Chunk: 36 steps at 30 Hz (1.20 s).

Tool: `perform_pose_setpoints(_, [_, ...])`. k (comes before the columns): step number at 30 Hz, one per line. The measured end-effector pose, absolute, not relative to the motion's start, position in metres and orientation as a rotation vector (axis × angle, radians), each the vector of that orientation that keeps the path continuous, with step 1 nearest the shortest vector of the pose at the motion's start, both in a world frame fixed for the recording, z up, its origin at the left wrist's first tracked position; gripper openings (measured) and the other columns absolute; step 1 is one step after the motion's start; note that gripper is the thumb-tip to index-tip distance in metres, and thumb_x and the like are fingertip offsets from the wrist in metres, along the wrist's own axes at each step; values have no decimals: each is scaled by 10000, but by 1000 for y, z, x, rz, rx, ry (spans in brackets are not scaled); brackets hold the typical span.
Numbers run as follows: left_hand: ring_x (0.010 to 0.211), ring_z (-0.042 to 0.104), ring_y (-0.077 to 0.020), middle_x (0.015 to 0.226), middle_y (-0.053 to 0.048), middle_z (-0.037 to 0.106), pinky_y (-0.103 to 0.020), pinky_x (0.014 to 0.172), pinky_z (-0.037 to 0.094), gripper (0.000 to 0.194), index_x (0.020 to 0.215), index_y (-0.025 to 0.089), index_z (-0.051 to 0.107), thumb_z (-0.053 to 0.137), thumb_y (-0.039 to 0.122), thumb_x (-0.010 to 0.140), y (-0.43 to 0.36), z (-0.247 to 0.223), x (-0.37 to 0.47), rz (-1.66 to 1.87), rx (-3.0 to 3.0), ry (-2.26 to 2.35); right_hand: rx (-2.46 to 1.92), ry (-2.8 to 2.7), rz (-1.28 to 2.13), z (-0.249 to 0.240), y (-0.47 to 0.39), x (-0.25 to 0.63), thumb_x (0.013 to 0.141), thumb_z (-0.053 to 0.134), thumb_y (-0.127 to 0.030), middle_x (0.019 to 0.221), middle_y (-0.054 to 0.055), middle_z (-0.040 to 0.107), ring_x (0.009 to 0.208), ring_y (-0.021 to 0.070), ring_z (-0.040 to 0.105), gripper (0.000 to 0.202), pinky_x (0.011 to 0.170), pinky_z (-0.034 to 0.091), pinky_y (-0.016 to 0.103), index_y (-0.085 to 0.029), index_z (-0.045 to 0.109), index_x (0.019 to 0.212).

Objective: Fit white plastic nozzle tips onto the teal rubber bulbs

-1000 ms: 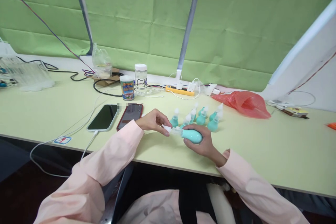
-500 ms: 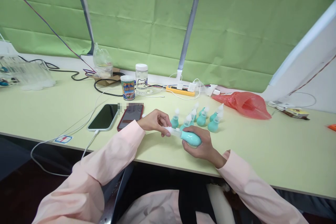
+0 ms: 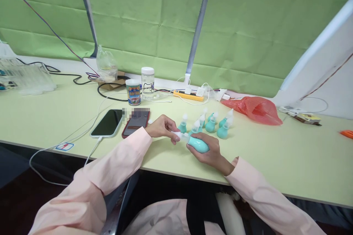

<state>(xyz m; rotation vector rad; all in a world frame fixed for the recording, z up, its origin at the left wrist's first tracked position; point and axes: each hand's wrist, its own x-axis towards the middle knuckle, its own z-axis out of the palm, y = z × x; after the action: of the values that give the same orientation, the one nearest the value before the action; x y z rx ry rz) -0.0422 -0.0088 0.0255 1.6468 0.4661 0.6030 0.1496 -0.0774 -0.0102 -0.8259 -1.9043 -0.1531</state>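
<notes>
My right hand (image 3: 205, 149) is wrapped round a teal bulb (image 3: 199, 144) that lies nearly level over the table's front part. From its left end a clear nozzle (image 3: 184, 137) points toward my left hand (image 3: 164, 129). That hand pinches the white tip (image 3: 176, 134) at the nozzle's end between thumb and fingers. Whether tip and nozzle are fully joined is too small to tell. Just behind my hands several teal bulbs with clear nozzles stand upright on the table, among them one at the right (image 3: 223, 131) and one at the left (image 3: 182, 126).
Left of my hands lie a white-cased phone (image 3: 107, 123) on a cable and a red-cased phone (image 3: 136, 122). Behind them stand a printed cup (image 3: 133, 92) and a lidded jar (image 3: 148, 82). A yellow power strip (image 3: 188, 96) and a red plastic bag (image 3: 255, 110) lie farther back.
The bulb in my right hand has moved slightly left toward my left hand, and my right fingers sit closer to its nozzle end. The whole view has shifted a little.
</notes>
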Motion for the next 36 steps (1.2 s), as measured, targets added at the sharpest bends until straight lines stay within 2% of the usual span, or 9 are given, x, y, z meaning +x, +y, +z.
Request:
perform_pose_setpoints(8, [461,571,-115,541,-34,624,-202,482,467,231,583,66,597,727,187,436,-7,21,-40,607,1670,486,-947,-1833,81,-10,-76,148,590,634,-275,754,31,651,670,177,600,213,625,470,305,-213,589,788])
perform_pose_setpoints(15, [481,583,-129,542,-39,622,-228,509,490,260,591,61,595,726,228,440,-7,16,-35,664,1642,504,-1060,-1781,301,-9,-74,148,581,637,-310,695,26,640,608,163,579,197,553,460,281,-188,599,730])
perform_pose_setpoints(24, [499,591,-146,564,-52,628,-253,518,496,276,634,59,600,717,241,462,-11,19,-35,696,1643,509,-1058,-1715,420,-7,-73,144,579,636,-314,686,28,617,633,166,563,194,582,458,292,-182,583,710])
perform_pose_setpoints(28, [507,587,-138,566,-50,622,-240,518,488,354,794,58,615,695,250,507,-20,37,-38,787,1708,555,-1003,-1728,537,-5,-74,139,593,629,-315,719,27,583,643,151,546,278,567,458,276,-182,543,821])
perform_pose_setpoints(32, [432,540,-102,499,-24,593,-201,451,444,338,793,71,617,687,252,516,-16,63,-58,947,1814,665,-900,-1750,688,-8,-76,140,589,638,-302,802,30,543,529,87,507,479,447,428,217,-205,417,1004])
perform_pose_setpoints(36, [402,478,-61,492,4,561,-183,436,399,306,781,80,604,632,307,579,8,88,-77,1255,1918,807,-869,-1787,719,-10,-79,142,634,604,-289,761,13,527,439,44,456,436,411,398,197,-205,391,1006])
